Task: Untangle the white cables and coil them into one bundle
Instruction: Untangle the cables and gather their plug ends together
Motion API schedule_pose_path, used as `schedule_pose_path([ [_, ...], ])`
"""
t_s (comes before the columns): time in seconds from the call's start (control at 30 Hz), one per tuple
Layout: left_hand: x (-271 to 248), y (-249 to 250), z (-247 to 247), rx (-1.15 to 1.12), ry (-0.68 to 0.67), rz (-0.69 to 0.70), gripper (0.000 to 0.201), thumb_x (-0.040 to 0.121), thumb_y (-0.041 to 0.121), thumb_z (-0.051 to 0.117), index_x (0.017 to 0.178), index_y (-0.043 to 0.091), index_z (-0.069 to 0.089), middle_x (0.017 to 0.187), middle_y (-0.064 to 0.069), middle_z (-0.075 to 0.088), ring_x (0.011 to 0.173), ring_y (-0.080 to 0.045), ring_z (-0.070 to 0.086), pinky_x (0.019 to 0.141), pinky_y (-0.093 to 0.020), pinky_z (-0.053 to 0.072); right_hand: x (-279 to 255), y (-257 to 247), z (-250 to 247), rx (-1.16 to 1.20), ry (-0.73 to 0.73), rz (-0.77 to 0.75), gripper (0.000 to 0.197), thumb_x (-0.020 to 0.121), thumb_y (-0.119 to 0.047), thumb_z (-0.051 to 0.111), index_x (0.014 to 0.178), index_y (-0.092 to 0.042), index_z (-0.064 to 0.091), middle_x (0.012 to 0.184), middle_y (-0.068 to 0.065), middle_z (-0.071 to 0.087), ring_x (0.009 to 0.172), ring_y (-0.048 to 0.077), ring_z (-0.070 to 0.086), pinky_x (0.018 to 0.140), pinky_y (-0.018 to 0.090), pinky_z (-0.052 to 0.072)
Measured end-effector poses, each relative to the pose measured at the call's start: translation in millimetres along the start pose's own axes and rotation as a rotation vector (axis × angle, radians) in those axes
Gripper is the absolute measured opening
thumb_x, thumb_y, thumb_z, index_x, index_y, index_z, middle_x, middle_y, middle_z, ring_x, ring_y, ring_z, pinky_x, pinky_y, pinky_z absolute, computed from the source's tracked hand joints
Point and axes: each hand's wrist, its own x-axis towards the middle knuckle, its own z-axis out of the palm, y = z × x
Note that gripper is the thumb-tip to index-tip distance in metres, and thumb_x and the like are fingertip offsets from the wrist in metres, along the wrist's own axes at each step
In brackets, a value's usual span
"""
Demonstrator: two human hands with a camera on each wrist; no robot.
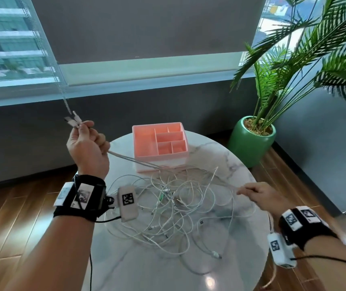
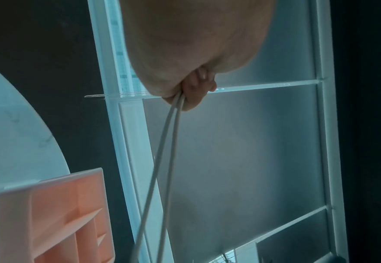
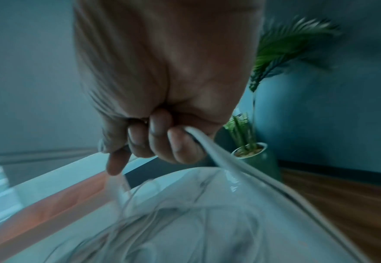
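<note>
Your left hand [image 1: 88, 148] pinches two plug ends [image 1: 73, 121], raised left of the table [image 1: 220, 276]. Your right hand [image 1: 258, 195] curls round the same strands. The white cables [image 1: 176, 208] lie knotted mid-table, before the pink organizer [image 1: 144, 141]. Risk: pulling hard could tighten knots or drag the heap off.

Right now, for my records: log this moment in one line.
left hand: grips cable ends raised | right hand: grips strands | tangle: on table
</note>
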Motion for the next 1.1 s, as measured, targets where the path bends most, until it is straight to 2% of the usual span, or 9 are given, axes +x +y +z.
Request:
schedule_pose_path([
  [0.13,-2.6,-3.5,6.0,0.042,-0.05,-0.015,0.034,0.106,0.015,0.036,0.081,0.017,0.06,0.059,0.002,0.026,0.049,-0.011,0.021,0.042,-0.022,0.021,-12.2,36.8,-53.8,-0.147,0.226,0.092,0.016,0.095,-0.038,0.06,0.095,-0.042,0.076,0.084,-0.013,0.075,0.081,0.022,0.069,0.077,0.039,0.053],
  [0.23,-8.6,-12.1,9.4,0.067,-0.124,-0.053,0.034,0.107,0.015,0.037,0.082,0.016,0.06,0.059,0.003,0.028,0.049,-0.01,0.021,0.042,-0.021,0.022,-17.8,53.4,-85.4,-0.198,0.419,0.125,0.02,0.098,-0.023,0.058,0.096,-0.035,0.074,0.086,-0.005,0.072,0.079,0.027,0.066,0.068,0.031,0.044],
  [0.33,-16.9,-21.4,13.6,0.088,-0.176,-0.083,0.033,0.108,0.015,0.037,0.085,0.015,0.061,0.057,0.004,0.03,0.047,-0.009,0.022,0.041,-0.019,0.022,-22.2,61.4,-93.7,-0.263,0.501,0.193,0.024,0.098,-0.014,0.054,0.101,-0.027,0.073,0.093,0.009,0.07,0.079,0.031,0.062,0.07,0.037,0.045],
  [0.47,-28.4,-32.6,20.7,0.148,-0.215,-0.146,0.032,0.108,0.016,0.037,0.088,0.011,0.061,0.057,0.003,0.028,0.045,-0.008,0.021,0.041,-0.019,0.021,-26.1,77.4,-71.6,-0.317,0.374,0.372,0.024,0.094,-0.01,0.059,0.081,-0.025,0.073,0.076,0.003,0.07,0.069,0.03,0.064,0.069,0.042,0.052],
  [0.6,-45.3,-38.2,29.2,0.163,-0.273,-0.236,0.031,0.107,0.014,0.037,0.082,0.013,0.054,0.056,0.005,0.029,0.044,-0.008,0.022,0.042,-0.019,0.018,-13.4,74.2,-29.4,-0.283,0.127,0.451,0.026,0.09,-0.002,0.06,0.08,-0.024,0.071,0.091,0.001,0.072,0.081,0.019,0.066,0.069,0.031,0.051],
  [0.73,-59.9,-47.4,34.9,0.17,-0.349,-0.256,0.035,0.108,0.015,0.037,0.073,0.02,0.036,0.057,0.005,0.024,0.044,-0.008,0.018,0.041,-0.016,0.019,14.6,19.1,18.2,-0.14,-0.01,0.184,0.028,0.092,-0.006,0.059,0.092,-0.032,0.068,0.108,0.001,0.072,0.1,0.014,0.066,0.091,0.03,0.051],
  [0.8,-65.9,-55.5,34.3,0.161,-0.358,-0.269,0.034,0.108,0.019,0.038,0.075,0.019,0.042,0.057,0.004,0.022,0.044,-0.008,0.017,0.041,-0.016,0.02,21.3,-37.4,46.3,0.02,-0.048,-0.045,0.018,0.095,-0.018,0.064,0.112,-0.023,0.069,0.112,-0.004,0.071,0.099,0.004,0.066,0.093,0.022,0.05],
  [0.9,-75.8,-66.1,30.5,0.135,-0.34,-0.293,0.035,0.109,0.024,0.037,0.078,0.014,0.05,0.057,0.003,0.023,0.043,-0.008,0.019,0.039,-0.016,0.022,20.5,-122.1,93.6,0.146,-0.171,-0.324,0.037,0.098,-0.031,0.059,0.132,-0.016,0.059,0.123,-0.004,0.066,0.109,0.003,0.062,0.096,0.022,0.05],
  [1.1,-82.7,-70.6,3.8,0.101,-0.184,-0.333,0.039,0.109,0.028,0.038,0.076,0.011,0.051,0.056,0.0,0.033,0.046,-0.012,0.03,0.04,-0.023,0.026,16.1,-164.5,166.4,0.39,-0.241,-0.352,0.026,0.105,-0.015,0.042,0.096,-0.002,0.062,0.059,-0.011,0.053,0.051,0.003,0.047,0.053,0.021,0.04],
])
